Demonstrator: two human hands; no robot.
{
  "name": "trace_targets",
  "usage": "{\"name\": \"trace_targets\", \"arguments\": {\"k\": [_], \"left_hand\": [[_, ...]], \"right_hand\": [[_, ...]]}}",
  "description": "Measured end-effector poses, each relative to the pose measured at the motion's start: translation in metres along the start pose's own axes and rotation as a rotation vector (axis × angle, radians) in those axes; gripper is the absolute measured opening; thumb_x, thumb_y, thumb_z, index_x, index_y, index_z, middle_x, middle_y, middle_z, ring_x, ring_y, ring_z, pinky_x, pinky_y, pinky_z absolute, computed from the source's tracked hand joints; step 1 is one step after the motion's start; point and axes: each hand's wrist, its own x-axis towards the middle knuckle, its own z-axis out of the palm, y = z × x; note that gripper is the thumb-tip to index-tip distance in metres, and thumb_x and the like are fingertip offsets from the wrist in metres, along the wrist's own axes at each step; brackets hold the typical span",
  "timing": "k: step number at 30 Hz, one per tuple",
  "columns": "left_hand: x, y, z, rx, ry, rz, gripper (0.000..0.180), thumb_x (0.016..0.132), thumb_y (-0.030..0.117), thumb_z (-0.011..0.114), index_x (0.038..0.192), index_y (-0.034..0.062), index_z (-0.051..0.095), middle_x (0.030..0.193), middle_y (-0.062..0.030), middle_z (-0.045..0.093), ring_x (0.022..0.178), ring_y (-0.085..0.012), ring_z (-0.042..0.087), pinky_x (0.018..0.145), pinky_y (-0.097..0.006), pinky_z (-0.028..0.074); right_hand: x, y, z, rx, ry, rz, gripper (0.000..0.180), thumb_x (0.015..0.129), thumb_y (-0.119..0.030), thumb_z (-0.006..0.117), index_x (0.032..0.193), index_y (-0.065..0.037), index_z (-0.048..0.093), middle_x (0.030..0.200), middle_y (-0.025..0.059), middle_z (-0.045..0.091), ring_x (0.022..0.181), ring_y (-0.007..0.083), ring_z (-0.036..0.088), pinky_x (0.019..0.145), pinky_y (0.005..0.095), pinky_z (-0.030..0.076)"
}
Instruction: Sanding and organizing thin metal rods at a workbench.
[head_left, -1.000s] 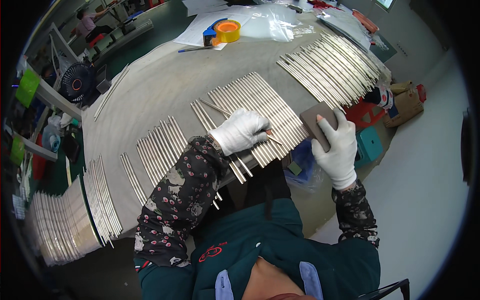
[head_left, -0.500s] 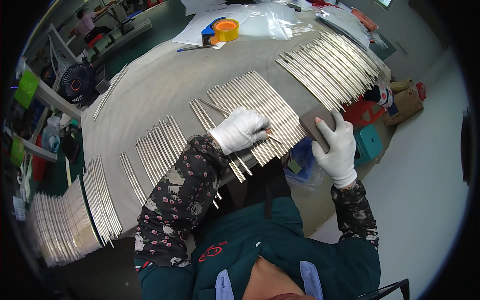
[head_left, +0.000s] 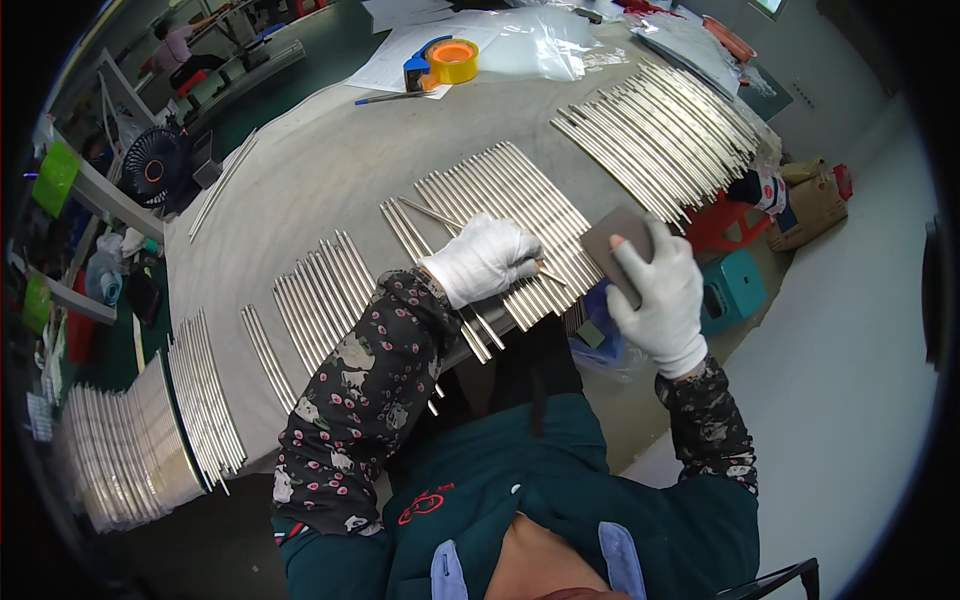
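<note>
Apparently for steadiness, the gloved left hand point(head_left: 482, 260) pinches a metal rod point(head_left: 430, 213) slantwise over the rod row point(head_left: 525, 205), while the gloved right hand point(head_left: 657, 302) clasps a grey-brown block point(head_left: 606, 246).

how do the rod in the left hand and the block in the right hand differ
The metal rod is long and thin; the rectangular block is shorter and wide. The rod is shiny silver; the block is dull grey. Both are gripped: the rod by the gloved left hand, the block by the gloved right hand.
</note>
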Motion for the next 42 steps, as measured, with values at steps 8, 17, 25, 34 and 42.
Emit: {"name": "trace_targets", "arguments": {"k": [8, 17, 25, 34, 42], "left_hand": [[-0.002, 0.002, -0.001, -0.016, 0.012, 0.002, 0.014, 0.079, 0.016, 0.07, 0.082, 0.0045, 0.062, 0.072, -0.0109, 0.061, 0.069, -0.0292, 0.061, 0.063, -0.037, 0.048], [-0.026, 0.008, -0.02, 0.132, -0.086, 0.246, 0.024, 0.067, 0.017, 0.075, 0.085, 0.0103, 0.06, 0.091, -0.0028, 0.061, 0.09, -0.025, 0.058, 0.08, -0.041, 0.046], [-0.083, 0.001, -0.028, 0.431, 0.005, -0.225, 0.07, 0.085, 0.044, 0.06, 0.14, 0.0084, 0.034, 0.143, -0.0289, 0.027, 0.134, -0.0465, 0.024, 0.108, -0.056, 0.024], [-0.048, -0.006, -0.008, 0.57, -0.07, -0.315, 0.072, 0.091, 0.055, 0.043, 0.141, 0.0047, 0.033, 0.145, -0.0304, 0.024, 0.137, -0.0459, 0.02, 0.111, -0.058, 0.015], [-0.041, -0.01, -0.005, 0.57, -0.062, -0.289, 0.07, 0.091, 0.054, 0.044, 0.14, 0.0049, 0.036, 0.145, -0.0273, 0.027, 0.136, -0.0456, 0.023, 0.111, -0.058, 0.016]], "right_hand": [[-0.012, 0.01, 0.006, 0.028, 0.093, 0.011, 0.053, 0.06, -0.018, 0.069, 0.112, -0.011, 0.061, 0.123, 0.0228, 0.049, 0.097, 0.0361, 0.052, 0.079, 0.0417, 0.049], [-0.034, 0.002, 0.0, 0.177, 0.094, -0.041, 0.055, 0.061, -0.016, 0.068, 0.115, -0.011, 0.059, 0.128, 0.0226, 0.047, 0.098, 0.0361, 0.051, 0.084, 0.0419, 0.047], [-0.051, -0.022, 0.0, 0.331, 0.044, -0.092, 0.059, 0.056, -0.016, 0.07, 0.114, -0.012, 0.06, 0.128, 0.024, 0.046, 0.097, 0.037, 0.052, 0.083, 0.0427, 0.046], [-0.041, -0.022, 0.017, 0.345, 0.056, -0.112, 0.055, 0.061, -0.016, 0.069, 0.114, -0.01, 0.058, 0.122, 0.028, 0.049, 0.097, 0.0375, 0.053, 0.079, 0.0414, 0.048], [-0.033, -0.065, 0.011, 0.501, -0.062, -0.232, 0.054, 0.06, -0.019, 0.071, 0.112, -0.012, 0.06, 0.119, 0.0276, 0.05, 0.092, 0.0375, 0.056, 0.078, 0.0421, 0.049]]}}
